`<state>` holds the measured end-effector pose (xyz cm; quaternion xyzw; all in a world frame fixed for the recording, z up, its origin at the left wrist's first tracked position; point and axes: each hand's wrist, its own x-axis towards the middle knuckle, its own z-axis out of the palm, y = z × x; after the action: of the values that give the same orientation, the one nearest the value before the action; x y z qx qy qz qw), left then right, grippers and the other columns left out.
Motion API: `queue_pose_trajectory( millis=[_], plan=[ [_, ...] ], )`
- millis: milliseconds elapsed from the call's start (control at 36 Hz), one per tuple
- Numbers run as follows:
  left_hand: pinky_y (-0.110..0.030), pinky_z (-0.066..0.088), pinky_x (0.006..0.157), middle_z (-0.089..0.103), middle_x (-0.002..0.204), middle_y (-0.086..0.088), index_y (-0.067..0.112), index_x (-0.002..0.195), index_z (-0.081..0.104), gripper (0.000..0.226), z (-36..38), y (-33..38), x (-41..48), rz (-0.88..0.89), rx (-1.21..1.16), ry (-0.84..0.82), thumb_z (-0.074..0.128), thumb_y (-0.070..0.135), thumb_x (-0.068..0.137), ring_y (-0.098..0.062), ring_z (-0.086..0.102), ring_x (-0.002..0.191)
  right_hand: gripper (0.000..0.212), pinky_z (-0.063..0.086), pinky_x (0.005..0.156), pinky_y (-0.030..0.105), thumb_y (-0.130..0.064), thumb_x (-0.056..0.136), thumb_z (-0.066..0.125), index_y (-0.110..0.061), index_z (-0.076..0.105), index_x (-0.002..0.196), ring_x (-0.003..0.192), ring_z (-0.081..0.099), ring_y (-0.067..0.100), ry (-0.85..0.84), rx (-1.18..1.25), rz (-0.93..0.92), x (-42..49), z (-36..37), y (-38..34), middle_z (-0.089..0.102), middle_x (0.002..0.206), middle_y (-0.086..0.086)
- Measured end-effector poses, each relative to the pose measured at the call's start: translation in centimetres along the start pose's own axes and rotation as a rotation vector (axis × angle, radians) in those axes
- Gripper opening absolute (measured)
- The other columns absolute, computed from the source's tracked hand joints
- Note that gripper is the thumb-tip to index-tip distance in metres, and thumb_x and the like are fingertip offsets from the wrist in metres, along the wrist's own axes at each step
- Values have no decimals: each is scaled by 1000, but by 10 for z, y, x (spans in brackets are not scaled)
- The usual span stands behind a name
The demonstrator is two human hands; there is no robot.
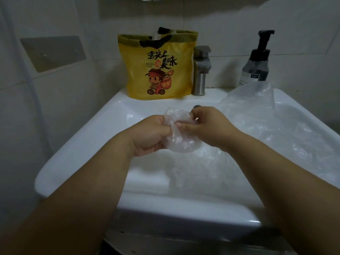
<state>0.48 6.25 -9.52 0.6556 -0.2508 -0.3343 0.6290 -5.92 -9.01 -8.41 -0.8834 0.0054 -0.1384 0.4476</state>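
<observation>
Over the white sink [77,142] both my hands hold a crumpled clear plastic bag [179,142]. My left hand [149,137] grips its left side with curled fingers. My right hand [207,126] pinches the upper right part between thumb and fingers. The bag bulges round below my fingers and hangs above the basin. Whether anything is inside it I cannot tell.
A yellow printed bag [158,67] stands on the back ledge, next to a steel tap [200,70]. A dark pump bottle [256,61] stands at the back right. More clear plastic film [266,115] lies over the sink's right side. Tiled walls surround the sink.
</observation>
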Motion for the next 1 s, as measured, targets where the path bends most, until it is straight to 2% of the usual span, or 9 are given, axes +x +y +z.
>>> queue_pose_trajectory(
  millis=[167, 306, 389, 444, 528, 611, 778, 889, 1000],
  plan=[
    [-33, 59, 77, 72, 101, -6, 10, 110, 66, 42, 4, 8, -9, 28, -182, -88, 62, 16, 69, -19, 70, 93, 37, 42, 52, 24, -43, 76, 74, -15, 50, 78, 68, 56, 14, 74, -55, 45, 1, 2, -1, 57, 75, 0],
    [-41, 53, 95, 72, 112, -10, 9, 116, 66, 36, 8, 5, -1, 53, 10, 187, 64, 31, 87, -23, 68, 104, 53, 43, 58, 21, -47, 77, 73, -17, 45, 111, 77, 56, 13, 118, -99, 12, -1, 5, -1, 56, 95, 0],
    [-34, 58, 84, 71, 113, -10, 9, 123, 61, 34, 4, 8, 4, 86, -190, 322, 53, 30, 98, -22, 70, 101, 87, 52, 87, 33, -47, 75, 74, -20, 27, 144, 107, 56, 21, 126, 280, 170, 0, 5, -2, 49, 126, 3],
    [-36, 55, 91, 69, 119, -9, 13, 130, 56, 37, 2, 11, 5, 132, -276, 369, 50, 33, 99, -23, 66, 110, 98, 54, 84, 39, -48, 71, 76, -22, 23, 149, 116, 50, 28, 2, 624, 350, -1, 4, -8, 42, 142, 8],
    [-38, 52, 95, 68, 121, -7, 17, 131, 54, 39, 2, 13, 4, 168, -277, 392, 48, 38, 99, -23, 64, 113, 59, 57, 79, 37, -42, 77, 70, -16, 52, 127, 105, 56, 28, -252, 924, 458, -3, 7, -12, 57, 121, 11],
    [-39, 51, 96, 68, 122, -4, 18, 132, 52, 43, 3, 11, 4, 142, -268, 353, 49, 41, 97, -21, 64, 113, 14, 57, 75, 28, -17, 93, 57, -13, 59, 106, 89, 65, 20, -185, 982, 371, -1, 9, -14, 67, 104, 9],
    [-28, 56, 76, 73, 100, -6, 11, 109, 66, 40, -6, 13, 2, 201, -291, 346, 67, 31, 74, -17, 70, 92, 10, 58, 63, 24, -8, 91, 59, -7, 62, 101, 70, 68, 14, -225, 885, 326, 2, 0, -9, 69, 89, 7],
    [-23, 57, 66, 74, 88, -7, 6, 99, 68, 13, -9, 10, -1, 189, -146, 348, 64, 9, 87, -15, 71, 78, 7, 58, 59, 23, -10, 91, 60, -7, 64, 96, 67, 66, 15, -244, 811, 339, 1, -3, -6, 68, 87, 8],
    [-19, 53, 57, 73, 85, -5, 6, 96, 66, 10, -12, 12, -3, 234, -166, 392, 60, 1, 90, -13, 69, 72, 7, 57, 54, 21, -4, 91, 56, -6, 63, 91, 64, 63, 16, -191, 893, 367, 2, -12, -6, 67, 82, 11]
  ],
)
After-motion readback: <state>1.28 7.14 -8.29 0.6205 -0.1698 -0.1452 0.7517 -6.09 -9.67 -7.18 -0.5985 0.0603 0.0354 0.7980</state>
